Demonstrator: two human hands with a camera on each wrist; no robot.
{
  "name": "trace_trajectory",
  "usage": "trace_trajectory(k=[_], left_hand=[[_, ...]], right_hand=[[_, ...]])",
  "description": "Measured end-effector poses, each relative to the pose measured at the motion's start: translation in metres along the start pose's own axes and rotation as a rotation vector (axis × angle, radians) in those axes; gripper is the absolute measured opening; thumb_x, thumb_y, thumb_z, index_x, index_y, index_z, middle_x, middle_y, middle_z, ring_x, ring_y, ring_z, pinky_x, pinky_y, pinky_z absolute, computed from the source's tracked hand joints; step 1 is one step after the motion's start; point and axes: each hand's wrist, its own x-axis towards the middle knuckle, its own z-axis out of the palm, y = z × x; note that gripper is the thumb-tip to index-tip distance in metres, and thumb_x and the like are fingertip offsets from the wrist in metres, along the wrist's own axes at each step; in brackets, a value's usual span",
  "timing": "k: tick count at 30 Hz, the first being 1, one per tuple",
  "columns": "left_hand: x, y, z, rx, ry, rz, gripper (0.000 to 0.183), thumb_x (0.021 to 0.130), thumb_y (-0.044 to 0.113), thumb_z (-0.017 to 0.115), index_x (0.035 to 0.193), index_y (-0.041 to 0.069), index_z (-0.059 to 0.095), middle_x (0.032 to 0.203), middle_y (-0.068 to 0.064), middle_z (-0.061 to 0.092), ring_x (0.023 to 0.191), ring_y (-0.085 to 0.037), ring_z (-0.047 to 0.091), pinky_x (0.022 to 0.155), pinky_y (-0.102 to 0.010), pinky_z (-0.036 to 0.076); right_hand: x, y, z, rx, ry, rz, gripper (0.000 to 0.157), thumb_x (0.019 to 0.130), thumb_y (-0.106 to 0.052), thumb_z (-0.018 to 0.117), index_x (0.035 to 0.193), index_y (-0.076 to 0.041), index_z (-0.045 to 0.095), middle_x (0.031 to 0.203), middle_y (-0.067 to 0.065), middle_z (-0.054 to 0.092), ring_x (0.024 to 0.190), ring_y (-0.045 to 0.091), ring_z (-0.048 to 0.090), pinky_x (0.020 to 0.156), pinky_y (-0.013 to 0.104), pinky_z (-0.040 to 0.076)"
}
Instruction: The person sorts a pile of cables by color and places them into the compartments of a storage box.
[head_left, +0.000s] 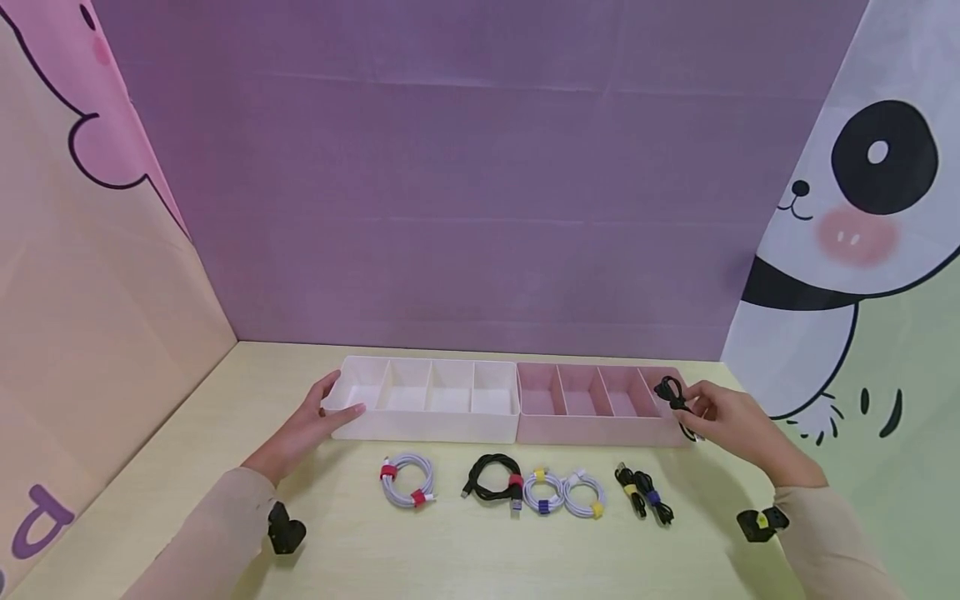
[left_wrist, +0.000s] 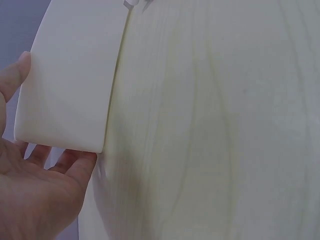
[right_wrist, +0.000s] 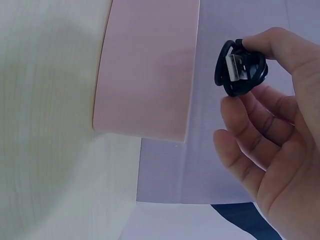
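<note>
My right hand point(head_left: 738, 423) pinches a folded black USB cable point(head_left: 671, 392) between thumb and fingers, above the right end of the pink divided box point(head_left: 600, 431). In the right wrist view the metal USB plug point(right_wrist: 235, 68) of this cable faces the camera, and the pink box's front wall point(right_wrist: 147, 70) stands to its left. At the far left, my left hand point(head_left: 311, 421) holds the end of the white divided box point(head_left: 427, 427), thumb at the front and fingers around the end wall. The left wrist view shows those fingers point(left_wrist: 80, 167) at the white box's point(left_wrist: 70, 80) corner.
In front of the boxes lie a white cable coil point(head_left: 408, 481) with red ties, a black coil point(head_left: 491, 477) with a red tie, two smaller white coils point(head_left: 543, 492), and two folded black cables point(head_left: 643, 493). A purple wall point(head_left: 480, 208) rises behind the table point(head_left: 450, 558).
</note>
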Motion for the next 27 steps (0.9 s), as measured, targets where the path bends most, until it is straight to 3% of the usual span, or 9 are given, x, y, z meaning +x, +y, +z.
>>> trace_trajectory(k=[14, 27], left_hand=[[-0.002, 0.001, 0.000, -0.007, -0.002, -0.013, 0.108, 0.092, 0.059, 0.064, 0.161, 0.020, -0.009, 0.166, -0.016, -0.005, 0.135, -0.042, 0.028, 0.109, -0.065, 0.028], [-0.001, 0.001, 0.001, -0.034, -0.001, -0.017, 0.107, 0.093, 0.056, 0.065, 0.161, 0.021, -0.009, 0.166, -0.015, -0.006, 0.140, -0.045, 0.022, 0.111, -0.068, 0.023]], right_hand=[[0.012, 0.001, -0.004, -0.015, -0.011, 0.056, 0.036, 0.091, -0.024, 0.074, 0.112, 0.005, 0.067, 0.082, 0.000, 0.065, 0.070, 0.014, 0.057, 0.061, 0.034, 0.050], [0.020, 0.003, -0.004, 0.000, -0.025, 0.085, 0.036, 0.092, -0.022, 0.072, 0.115, 0.006, 0.067, 0.084, 0.002, 0.068, 0.072, 0.016, 0.059, 0.062, 0.035, 0.050]])
